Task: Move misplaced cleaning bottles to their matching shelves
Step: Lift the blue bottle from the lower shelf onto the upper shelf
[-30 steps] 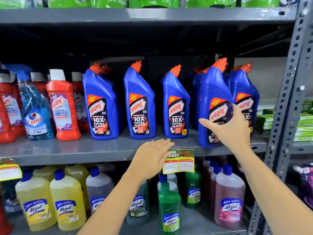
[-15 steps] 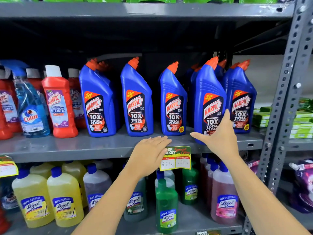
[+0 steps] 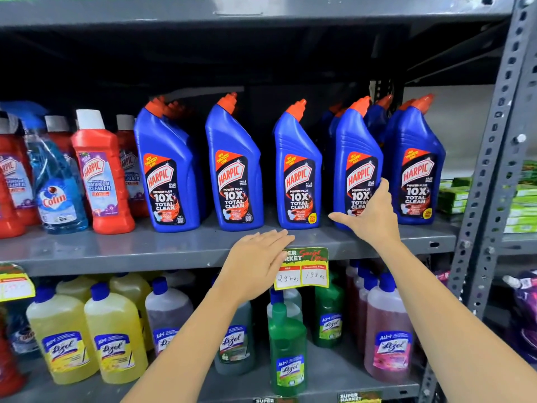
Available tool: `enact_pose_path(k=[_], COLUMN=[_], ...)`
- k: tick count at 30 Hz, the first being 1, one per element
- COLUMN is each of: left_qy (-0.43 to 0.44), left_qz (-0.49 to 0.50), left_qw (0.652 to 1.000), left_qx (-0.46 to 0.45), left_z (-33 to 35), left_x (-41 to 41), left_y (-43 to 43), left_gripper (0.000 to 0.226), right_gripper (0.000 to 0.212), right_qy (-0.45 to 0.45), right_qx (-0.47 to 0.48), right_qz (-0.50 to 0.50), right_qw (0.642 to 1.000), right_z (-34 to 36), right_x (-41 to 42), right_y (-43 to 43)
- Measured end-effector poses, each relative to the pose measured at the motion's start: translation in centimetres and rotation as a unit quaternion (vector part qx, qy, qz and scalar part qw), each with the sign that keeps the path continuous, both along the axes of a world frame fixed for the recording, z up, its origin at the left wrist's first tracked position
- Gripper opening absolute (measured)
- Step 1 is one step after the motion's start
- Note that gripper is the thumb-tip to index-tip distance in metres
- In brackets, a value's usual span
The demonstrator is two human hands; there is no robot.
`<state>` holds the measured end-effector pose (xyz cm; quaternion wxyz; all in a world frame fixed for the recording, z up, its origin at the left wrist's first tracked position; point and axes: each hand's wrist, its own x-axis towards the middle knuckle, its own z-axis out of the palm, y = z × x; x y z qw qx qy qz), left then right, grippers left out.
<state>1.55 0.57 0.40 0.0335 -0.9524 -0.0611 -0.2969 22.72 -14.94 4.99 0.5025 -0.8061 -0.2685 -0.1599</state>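
Several blue Harpic bottles with orange caps stand in a row on the grey middle shelf (image 3: 116, 248). My right hand (image 3: 369, 219) wraps the lower front of the fourth blue Harpic bottle (image 3: 356, 158), thumb left of its base and fingers on its right side; the bottle stands upright in line with the others. Palm down, my left hand (image 3: 255, 263) rests flat on the shelf's front edge with fingers together and holds nothing. At the left, a pale blue Colin bottle (image 3: 56, 193) stands among red Harpic bathroom cleaner bottles (image 3: 100, 175).
A yellow price tag (image 3: 303, 269) hangs from the shelf edge beside my left hand. Yellow, grey, green and pink Lizol bottles (image 3: 116, 338) fill the lower shelf. A perforated grey upright post (image 3: 494, 170) bounds the right side, with green packs (image 3: 520, 205) beyond.
My right hand has slid the blue Harpic bottle from the shelf's front edge back into the row. My left hand has stayed on the shelf edge.
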Motion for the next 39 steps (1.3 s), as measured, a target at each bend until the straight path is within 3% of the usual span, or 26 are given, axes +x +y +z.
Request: enact_pose_path(k=[7,22,24,26,28,30,32,35,39], left_qy=[-0.006,-0.028,-0.037,-0.057,-0.097,-0.171,-0.209,-0.125,0.066], left_qz=[0.002,-0.012,-0.013,-0.014,-0.017,-0.036,-0.043,-0.026,0.012], left_qw=[1.0,0.999,0.999,0.997,0.993,0.983,0.977,0.991,0.992], left_qx=[0.0,0.017,0.029,0.043,0.067,0.059,0.021,-0.047,-0.111], left_z=[0.0,0.2,0.2,-0.3,-1.8,-4.5,-8.2,-14.6,-23.1], left_x=[-0.1,0.0,-0.1,-0.7,-1.7,-2.9,-4.1,-5.8,-7.1], left_y=[-0.2,-0.3,-0.5,-0.6,-0.6,-0.3,0.2,0.4,0.0], left_gripper=[0.042,0.04,0.04,0.04,0.039,0.036,0.034,0.03,0.028], right_gripper=[0.131,0.136,0.134,0.114,0.077,0.048,0.031,0.028,0.052], right_qy=[0.02,-0.008,-0.032,-0.075,-0.157,-0.218,-0.186,-0.056,0.072], right_qx=[0.0,-0.011,0.021,0.152,0.299,0.37,0.387,0.328,0.167], right_qz=[0.056,-0.004,0.0,0.025,0.024,0.002,0.003,0.012,0.062], right_qw=[0.998,1.0,0.999,0.985,0.941,0.903,0.903,0.943,0.981], right_z=[0.1,-0.5,-0.6,-1.5,-4.1,-8.3,-13.3,-20.6,-28.0], right_x=[1.4,0.9,0.6,-0.5,-2.3,-4.2,-6.1,-8.7,-11.6], right_y=[-0.3,0.0,-0.2,-0.8,-1.8,-2.5,-2.6,-1.6,0.1])
